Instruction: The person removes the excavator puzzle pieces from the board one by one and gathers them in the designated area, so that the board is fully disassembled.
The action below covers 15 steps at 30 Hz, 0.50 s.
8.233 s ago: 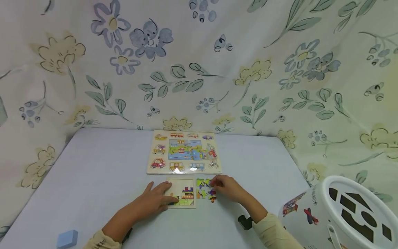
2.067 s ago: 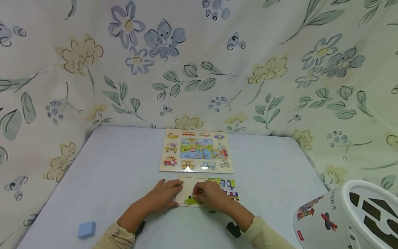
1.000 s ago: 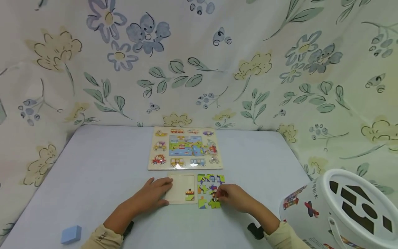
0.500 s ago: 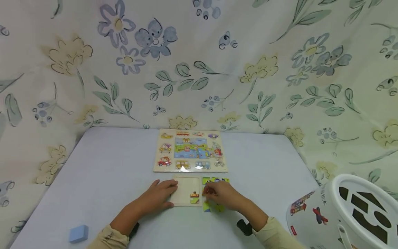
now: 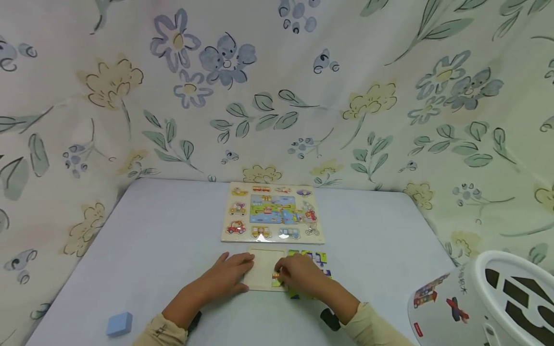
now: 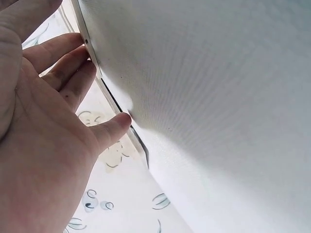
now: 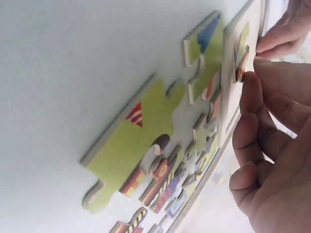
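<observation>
A shallow wooden puzzle tray (image 5: pixel 261 269) lies on the table, most of its floor bare. My left hand (image 5: pixel 228 275) rests on its left edge with fingers spread; in the left wrist view the fingertips and thumb of the left hand (image 6: pixel 53 111) touch the tray's rim. At the tray's lower right corner my right hand (image 5: pixel 299 274) pinches a jigsaw piece (image 5: pixel 276 278), green with an orange-red part. In the right wrist view this jigsaw piece (image 7: pixel 242 65) sits at the thumb and index fingertips. Loose jigsaw pieces (image 7: pixel 131 141) lie beside the tray, partly under the right hand.
Behind the tray lies a larger wooden vehicle puzzle board (image 5: pixel 272 235). A blue block (image 5: pixel 119 324) is at the front left. A white bucket with a shape-cutout lid (image 5: pixel 450 298) stands at the right. Floral cloth (image 5: pixel 277 96) hangs behind the table.
Over the earlier frames, jigsaw pieces have left the tray and the loose group on the right has grown. In the last half second my right hand moved left to the corner piece; my left hand stays.
</observation>
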Tool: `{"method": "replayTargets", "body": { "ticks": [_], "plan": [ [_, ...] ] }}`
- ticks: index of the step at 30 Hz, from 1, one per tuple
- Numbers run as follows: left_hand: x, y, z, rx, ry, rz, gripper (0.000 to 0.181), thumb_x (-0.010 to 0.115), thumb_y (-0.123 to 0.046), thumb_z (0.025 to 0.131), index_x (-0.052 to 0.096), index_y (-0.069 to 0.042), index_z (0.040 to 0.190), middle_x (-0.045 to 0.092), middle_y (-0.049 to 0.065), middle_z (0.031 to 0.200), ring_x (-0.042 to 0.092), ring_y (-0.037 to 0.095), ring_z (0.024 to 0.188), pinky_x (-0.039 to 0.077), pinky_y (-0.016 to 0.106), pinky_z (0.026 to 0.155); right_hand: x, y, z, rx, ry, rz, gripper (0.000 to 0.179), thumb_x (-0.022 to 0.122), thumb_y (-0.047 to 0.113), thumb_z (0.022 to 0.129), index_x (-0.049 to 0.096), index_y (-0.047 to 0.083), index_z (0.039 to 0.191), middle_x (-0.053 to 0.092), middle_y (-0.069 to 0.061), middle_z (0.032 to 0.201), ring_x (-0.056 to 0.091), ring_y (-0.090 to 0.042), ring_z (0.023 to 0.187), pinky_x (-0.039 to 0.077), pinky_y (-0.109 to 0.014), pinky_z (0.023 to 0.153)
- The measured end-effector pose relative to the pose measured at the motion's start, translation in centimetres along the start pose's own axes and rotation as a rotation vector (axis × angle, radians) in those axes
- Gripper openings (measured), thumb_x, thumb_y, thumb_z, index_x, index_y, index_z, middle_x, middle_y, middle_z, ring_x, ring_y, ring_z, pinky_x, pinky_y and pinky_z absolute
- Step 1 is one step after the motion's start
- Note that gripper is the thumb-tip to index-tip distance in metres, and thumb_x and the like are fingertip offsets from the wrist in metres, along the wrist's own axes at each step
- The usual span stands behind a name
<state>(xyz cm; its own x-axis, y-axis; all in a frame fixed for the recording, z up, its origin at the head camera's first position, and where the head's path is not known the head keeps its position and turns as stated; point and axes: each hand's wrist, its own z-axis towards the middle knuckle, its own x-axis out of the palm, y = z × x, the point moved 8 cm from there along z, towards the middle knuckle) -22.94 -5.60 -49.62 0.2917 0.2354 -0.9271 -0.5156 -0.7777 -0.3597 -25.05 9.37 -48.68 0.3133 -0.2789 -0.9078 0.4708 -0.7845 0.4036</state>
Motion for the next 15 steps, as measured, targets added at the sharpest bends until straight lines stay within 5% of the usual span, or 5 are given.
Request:
{"method": "replayTargets", "body": {
  "ticks": [15],
  "plan": [
    [-0.1, 0.0, 0.0, 0.011, -0.006, -0.01, 0.061, 0.073, -0.031, 0.086, 0.054, -0.001, 0.135, 0.045, 0.008, 0.147, 0.037, 0.029, 0.139, 0.023, 0.064, 0.111, -2.1, -2.1, -1.6, 0.111, 0.009, 0.254, 0.009, 0.063, 0.014, 0.094, 0.065, 0.02, 0.089, 0.06, 0.012, 0.08, 0.053, -0.007, 0.071, 0.047, -0.022, 0.061]
  ]
}}
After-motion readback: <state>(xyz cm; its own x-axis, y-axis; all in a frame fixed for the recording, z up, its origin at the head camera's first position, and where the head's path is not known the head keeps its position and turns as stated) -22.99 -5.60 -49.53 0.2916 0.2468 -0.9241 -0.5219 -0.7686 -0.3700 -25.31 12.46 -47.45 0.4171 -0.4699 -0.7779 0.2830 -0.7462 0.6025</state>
